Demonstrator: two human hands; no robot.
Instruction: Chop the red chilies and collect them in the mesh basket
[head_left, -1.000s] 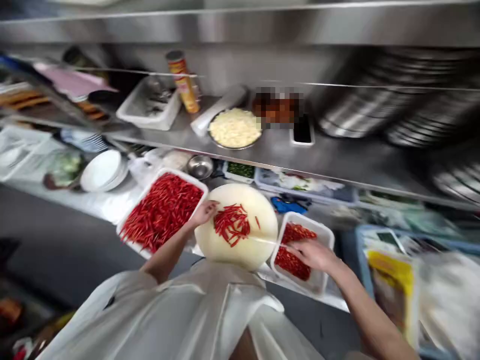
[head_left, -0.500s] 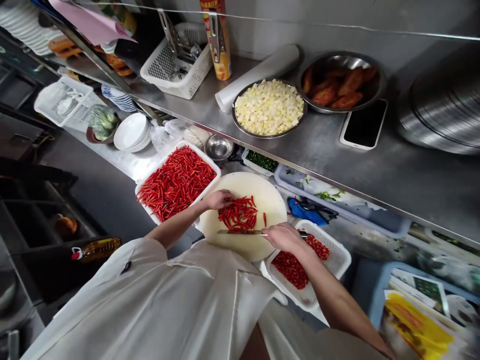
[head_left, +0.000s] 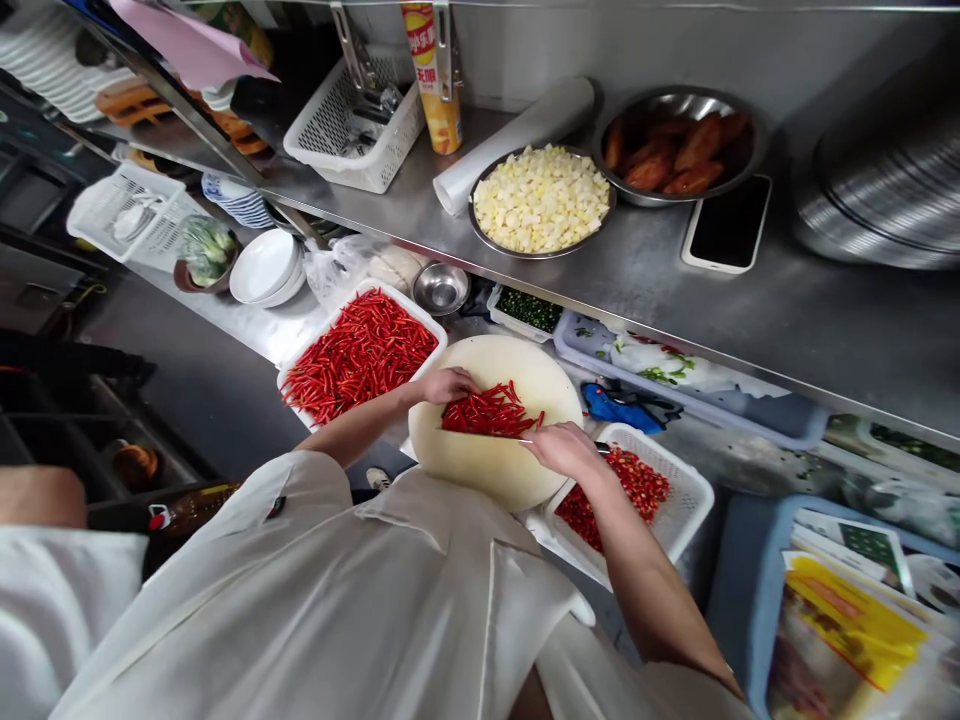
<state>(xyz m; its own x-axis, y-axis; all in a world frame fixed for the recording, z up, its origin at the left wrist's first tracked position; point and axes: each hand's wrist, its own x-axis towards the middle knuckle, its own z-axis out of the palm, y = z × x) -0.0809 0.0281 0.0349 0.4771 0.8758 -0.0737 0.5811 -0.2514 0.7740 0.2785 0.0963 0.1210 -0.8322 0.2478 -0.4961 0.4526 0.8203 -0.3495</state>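
Red chillies (head_left: 495,408) lie heaped on round cutting board (head_left: 480,475), just right of left hand (head_left: 448,385), the nearer one, fingers curled at heap's edge; whether gripping, cannot tell. Right hand (head_left: 564,450): fingers wrapped round knife (head_left: 487,437), blade lying left–right along heap's near side.

Left hand (head_left: 450,384) touches red chillies (head_left: 491,411) on a round board (head_left: 480,472); right hand (head_left: 564,448) holds a knife (head_left: 487,437) beside them

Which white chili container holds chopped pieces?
The white basket right of the cutting board, with chopped chilies inside. The left container holds whole chilies.
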